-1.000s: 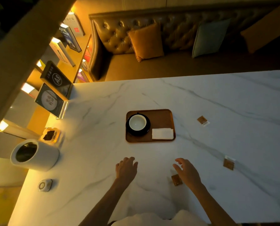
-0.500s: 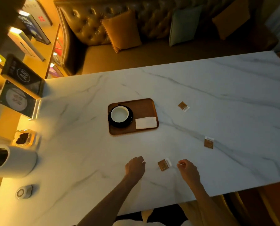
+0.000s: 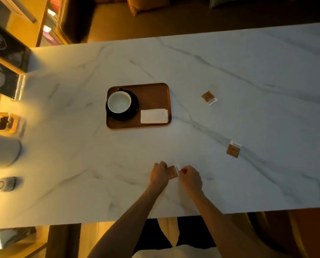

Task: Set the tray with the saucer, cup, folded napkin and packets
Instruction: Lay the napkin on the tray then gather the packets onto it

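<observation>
A brown wooden tray (image 3: 155, 91) lies mid-table. On its left half a white cup (image 3: 119, 102) stands on a black saucer (image 3: 135, 111), and a folded white napkin (image 3: 154, 116) rests in its near right corner. One brown packet (image 3: 173, 172) lies near the table's front edge between my hands. My left hand (image 3: 159, 176) pinches its left edge, and my right hand (image 3: 190, 178) pinches its white-strip end. Two more packets (image 3: 208, 97) (image 3: 233, 150) lie loose on the marble to the right of the tray.
Along the left side stand a white cylindrical container (image 3: 1, 153), a small round device (image 3: 5, 183), a glass jar (image 3: 3, 122) and dark sign boards (image 3: 1, 79). A leather sofa (image 3: 77, 19) runs behind the table. The table's front edge (image 3: 267, 210) is close to my arms.
Both hands closed in on the near packet from either side and now pinch it. The camera view shifted and tilted further down over the table.
</observation>
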Demonstrator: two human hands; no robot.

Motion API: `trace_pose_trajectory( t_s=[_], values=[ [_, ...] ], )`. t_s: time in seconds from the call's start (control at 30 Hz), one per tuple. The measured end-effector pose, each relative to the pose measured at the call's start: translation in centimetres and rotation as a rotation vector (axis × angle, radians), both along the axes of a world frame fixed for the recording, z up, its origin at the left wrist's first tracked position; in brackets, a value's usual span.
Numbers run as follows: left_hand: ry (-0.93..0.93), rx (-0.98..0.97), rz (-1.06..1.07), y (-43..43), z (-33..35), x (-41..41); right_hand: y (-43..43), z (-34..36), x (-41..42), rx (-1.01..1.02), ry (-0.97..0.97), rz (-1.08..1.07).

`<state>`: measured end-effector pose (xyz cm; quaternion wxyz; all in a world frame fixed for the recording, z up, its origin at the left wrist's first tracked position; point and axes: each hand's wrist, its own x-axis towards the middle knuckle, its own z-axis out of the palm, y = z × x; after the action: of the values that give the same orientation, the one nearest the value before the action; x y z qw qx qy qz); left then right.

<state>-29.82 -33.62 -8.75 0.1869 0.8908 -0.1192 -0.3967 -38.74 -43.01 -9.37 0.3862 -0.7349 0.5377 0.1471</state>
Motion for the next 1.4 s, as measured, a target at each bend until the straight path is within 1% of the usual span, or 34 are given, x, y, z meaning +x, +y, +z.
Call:
trace_pose_trajectory(
  t_s=[0.07, 0.2, 0.3, 0.37, 0.43, 0.53, 0.6, 0.7, 0.8, 0.9, 0.97, 1.07, 1.13, 1.27, 1.4],
  values=[
    [0.048, -0.035, 0.068, -0.1, -0.1, -0.3, 0.1, -0.1, 0.0, 0.006, -0.03, -0.005],
    [0.2, -0.062, 0.158, 0.7, 0.4, -0.4, -0.3, 0.4, -0.5, 0.111, -0.174, -0.004],
    [0.376, -0.106, 0.133, 0.9, 1.7, 0.0, -1.7, 1.9, -0.6, 0.164, -0.269, 0.096],
    [0.485, -0.188, 0.138, 0.7, 3.0, 0.2, -3.0, 3.5, -0.7, 0.233, -0.317, 0.182],
    [0.566, -0.281, 0.128, 0.1, 4.6, 0.3, -4.4, 5.3, -1.0, 0.294, -0.331, 0.237],
    [0.658, -0.388, 0.059, -1.8, 6.9, -0.2, -6.4, 7.6, -1.2, 0.307, -0.367, 0.256],
    [0.677, -0.435, 0.11, -3.8, 8.4, -0.8, -7.9, 8.9, -1.1, 0.29, -0.391, 0.223],
    [0.567, -0.49, 0.228, -7.1, 9.8, -1.5, -10.9, 10.3, -1.3, 0.259, -0.413, 0.1],
    [0.567, -0.516, 0.309, -9.9, 10.9, -1.6, -14.7, 10.5, -2.4, 0.12, -0.36, -0.036],
    [0.628, -0.52, 0.388, -11.7, 10.9, -1.5, -18.2, 9.7, -4.2, -0.067, -0.172, -0.057],
    [0.657, -0.525, 0.455, -12.5, 10.4, -1.6, -20.0, 8.9, -5.3, -0.104, -0.055, -0.114],
    [0.679, -0.514, 0.516, -13.0, 9.3, -1.8, -21.6, 7.5, -6.0, -0.077, 0.059, -0.17],
    [0.69, -0.476, 0.544, -13.0, 8.6, -2.0, -22.0, 6.6, -6.1, -0.038, 0.098, -0.208],
    [0.694, -0.382, 0.593, -12.9, 7.5, -2.1, -21.9, 5.0, -5.9, 0.048, 0.101, -0.253],
    [0.692, -0.342, 0.633, -13.1, 6.6, -1.8, -21.7, 4.0, -5.3, 0.052, 0.126, -0.305]
  ],
)
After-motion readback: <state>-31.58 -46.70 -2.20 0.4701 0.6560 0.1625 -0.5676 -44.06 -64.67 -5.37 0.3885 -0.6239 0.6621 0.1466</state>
